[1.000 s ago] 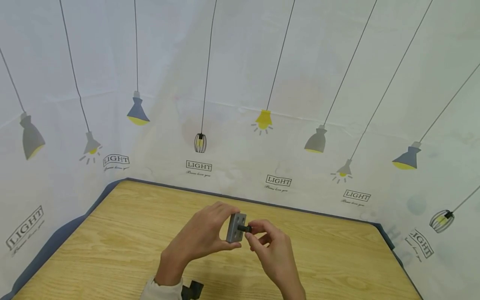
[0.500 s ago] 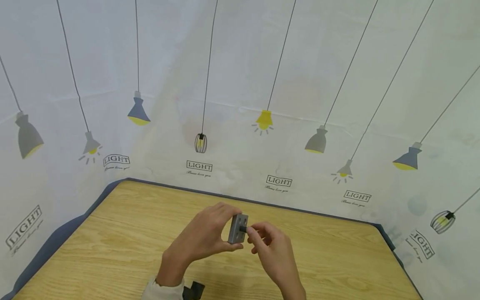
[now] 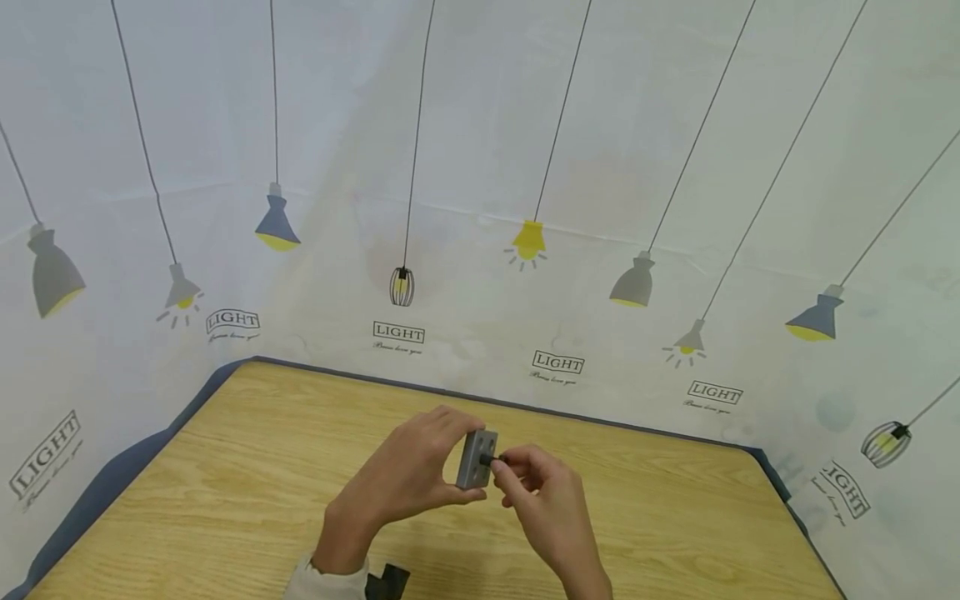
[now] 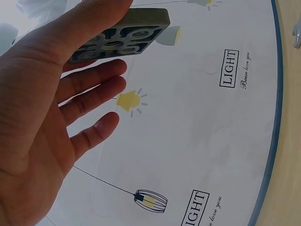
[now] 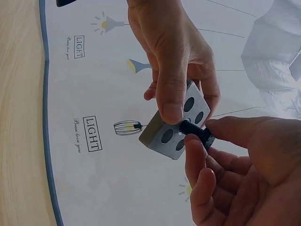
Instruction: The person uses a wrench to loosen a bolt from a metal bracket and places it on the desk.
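My left hand [image 3: 408, 458] holds a grey rectangular block [image 3: 470, 467] tilted above the table, thumb on one end and fingers on the other. In the right wrist view, several dark holes show in the block's face [image 5: 162, 136]. A black threaded bolt [image 5: 192, 127] stands out of its middle hole, part of the shaft exposed. My right hand [image 3: 551, 500] pinches the bolt's head [image 5: 207, 139] between thumb and fingers. From the left wrist view, the block's recessed back [image 4: 113, 44] shows, and the other fingers of my left hand [image 4: 37, 113] stretch out beneath it.
A wooden table [image 3: 247, 475] lies under both hands, with a dark blue edge [image 3: 450, 392] along its back. Behind it hangs a white sheet [image 3: 480, 333] printed with lamps. A black angular object [image 3: 390, 581] shows beside my left sleeve [image 3: 326, 579].
The block has shifted slightly right in the head view. My right thumb and fingers have changed their place on the bolt, covering more of its head than a second ago.
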`<state>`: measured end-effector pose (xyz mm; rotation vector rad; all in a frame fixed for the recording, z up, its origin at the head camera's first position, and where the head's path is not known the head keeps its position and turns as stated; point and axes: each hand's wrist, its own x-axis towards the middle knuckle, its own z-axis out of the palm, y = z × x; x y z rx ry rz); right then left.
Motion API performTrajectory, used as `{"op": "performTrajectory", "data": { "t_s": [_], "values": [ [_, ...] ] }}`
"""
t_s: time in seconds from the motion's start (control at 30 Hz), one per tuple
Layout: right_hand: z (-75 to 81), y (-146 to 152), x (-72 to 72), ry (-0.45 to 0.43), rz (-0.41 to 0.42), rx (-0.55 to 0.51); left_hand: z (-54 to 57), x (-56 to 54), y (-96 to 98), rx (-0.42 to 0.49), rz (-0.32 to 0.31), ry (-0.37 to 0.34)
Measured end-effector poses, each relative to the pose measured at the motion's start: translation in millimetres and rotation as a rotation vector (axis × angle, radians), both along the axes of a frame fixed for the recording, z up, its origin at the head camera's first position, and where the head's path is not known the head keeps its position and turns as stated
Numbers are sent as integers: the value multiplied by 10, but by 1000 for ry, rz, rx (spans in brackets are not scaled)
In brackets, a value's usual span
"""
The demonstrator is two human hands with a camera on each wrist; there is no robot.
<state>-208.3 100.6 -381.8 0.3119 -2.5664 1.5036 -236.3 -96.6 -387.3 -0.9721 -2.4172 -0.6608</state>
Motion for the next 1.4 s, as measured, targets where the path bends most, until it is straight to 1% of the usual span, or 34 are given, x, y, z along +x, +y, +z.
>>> {"op": "performTrajectory", "data": {
  "t_s": [0.47, 0.73, 0.87, 0.97, 1.07, 1.17, 1.27, 1.4],
  "values": [
    [8, 9, 14, 28, 2, -9, 3, -3, -7, 13, 4, -30],
    [-1, 9, 21, 58, -7, 14, -8, -9, -12, 13, 5, -18],
    [-9, 11, 18, 85, 7, 18, -11, -8, -17, 10, 12, -23],
    [-13, 13, 12, 86, 21, 9, -7, -4, -22, 7, 18, -32],
    [-17, 20, 4, 58, 36, -9, -4, 1, -25, 6, 23, -38],
    [-17, 26, -2, 10, 38, -28, -2, 3, -24, 8, 24, -40],
    [-17, 28, -13, -34, 20, -37, 0, 1, -19, 9, 24, -40],
    [-17, 30, -22, -56, 8, -43, -1, 1, -12, 10, 21, -40]
  ]
}}
